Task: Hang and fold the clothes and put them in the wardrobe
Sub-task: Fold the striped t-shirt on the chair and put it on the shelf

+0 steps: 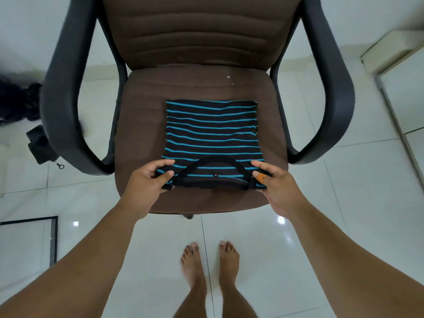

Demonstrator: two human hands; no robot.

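A black shirt with thin blue stripes (212, 129) lies folded into a rectangle on the brown seat of an office chair (142, 106), its black collar toward me. My left hand (146, 182) pinches the shirt's near left corner between thumb and fingers. At the near right corner my right hand (278, 187) pinches the cloth the same way; its thumb wears an orange tip. The near edge of the shirt is lifted slightly off the seat.
The chair has dark plastic armrests (64, 106) on both sides and a padded brown backrest (199, 31). A dark bundle (20, 99) and a black bag (40, 145) lie on the white tiled floor at left. My bare feet (211, 267) stand before the chair.
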